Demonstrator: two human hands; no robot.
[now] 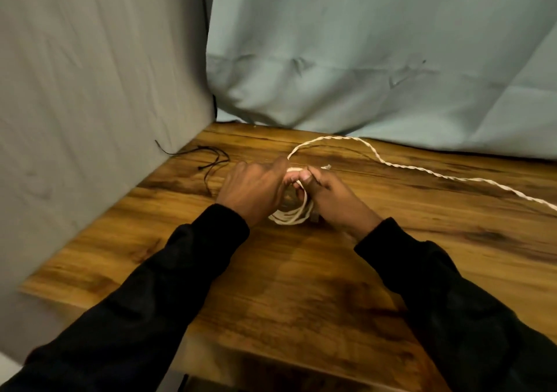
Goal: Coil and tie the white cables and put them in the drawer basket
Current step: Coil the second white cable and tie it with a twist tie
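Wood-grain table (301, 286), black sleeves (187, 259) nearest the camera. Just past them both hands work one white cable (398, 165): a small coil (291, 215) of several loops hangs between them above the tabletop. Left hand (253, 191) has fingers curled round the coil's top, index finger extended forward. Right hand (334, 201) pinches the loops from the other side, short cable end sticking up by its fingertips. Judgement: coiling is early to midway. Most of the cable is still loose, looping out behind the hands and trailing right, off frame. No tie on yet. Thin black ties (211, 162) lie far left near the grey cloth, untouched. Drawer basket not in view. Left to do: finish winding, tie, stow.
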